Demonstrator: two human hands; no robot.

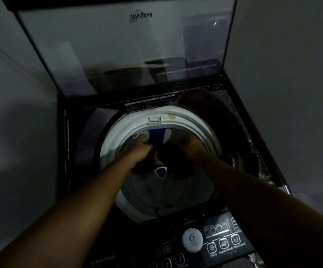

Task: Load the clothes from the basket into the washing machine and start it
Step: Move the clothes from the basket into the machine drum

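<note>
Washing machine (69, 151) of the top-loading kind fills the view, and its glass lid (127, 45) stands open towards the wall. Below it is the white-rimmed drum (114, 136), and at the near edge the dark control panel (220, 229). Both arms reach into the drum, where a bunch of dark clothes (166, 153) sits at the far side. Left hand (141, 145) has its fingers curled into these clothes and grips them. Right hand (189, 146) is on the same bunch, but in this dim light I cannot tell whether its fingers hold it. A blue and white piece (155, 135) shows just beyond, under the rim. A small blue emblem (161, 172) marks the middle of the drum floor.
</note>
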